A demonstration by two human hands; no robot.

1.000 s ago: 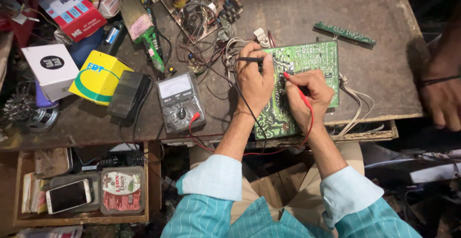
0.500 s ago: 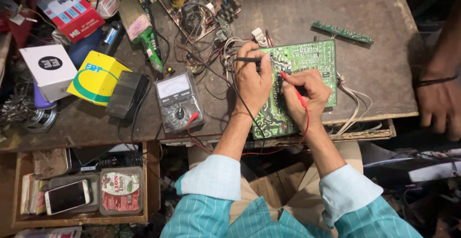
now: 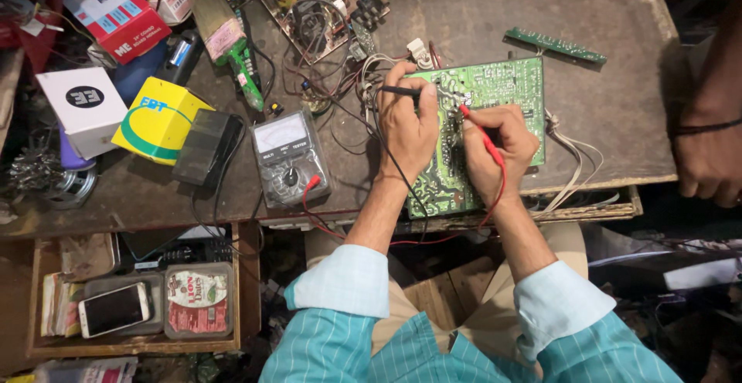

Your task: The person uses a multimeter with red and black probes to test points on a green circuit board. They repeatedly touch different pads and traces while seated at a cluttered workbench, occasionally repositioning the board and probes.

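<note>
Probes are pinched like pens, black probe (image 3: 399,90) in our left hand (image 3: 407,132), red probe (image 3: 481,133) in our right hand (image 3: 497,149), tips on the green board (image 3: 495,93) at the bench (image 3: 603,120) edge; light, stiff, we judge, best gripped on their insulated shafts.

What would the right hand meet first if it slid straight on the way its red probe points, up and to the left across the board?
The right hand would most likely meet the left hand and its black probe, still over the green circuit board. Height is hard to judge from above.
</note>
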